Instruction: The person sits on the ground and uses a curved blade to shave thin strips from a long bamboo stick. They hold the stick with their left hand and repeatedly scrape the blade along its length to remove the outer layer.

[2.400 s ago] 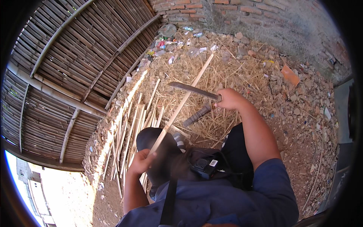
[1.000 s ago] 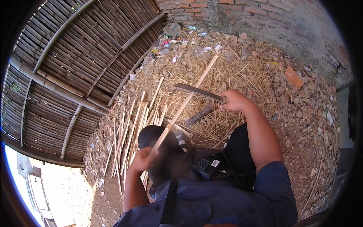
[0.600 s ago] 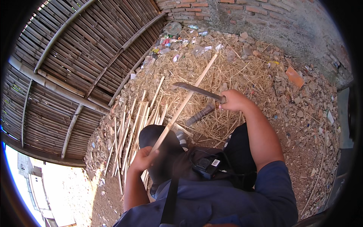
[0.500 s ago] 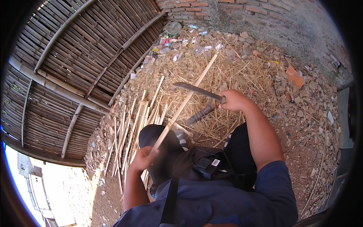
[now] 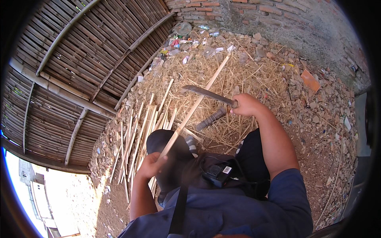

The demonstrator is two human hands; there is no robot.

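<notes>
pale strip: cream | machete blade: dark grey-brown | straw: golden yellow | shirt: navy | trousers: black | sock: grey-white stripes | slab, 2 o'clock: orange

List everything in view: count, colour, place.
Held strip: one, pale tan, centre
Machete: one, dark grey, centre
Straw: one heap, yellow, centre
Ridged rod: one, brown, on the straw
Loose strips: many, pale tan, ground at left
Rubble: many pieces, grey, right
Litter: many pieces, mixed colours, top centre
Flat shard: one, orange, upper right
Slatted panel: one, brown, upper left
Brick wall: one, grey and red, top
Device: one, black, lower centre
Legs: two, black trousers, lower centre
Left grip: one, bare, on the strip's near end
Right grip: one, bare, on the machete's handle
</notes>
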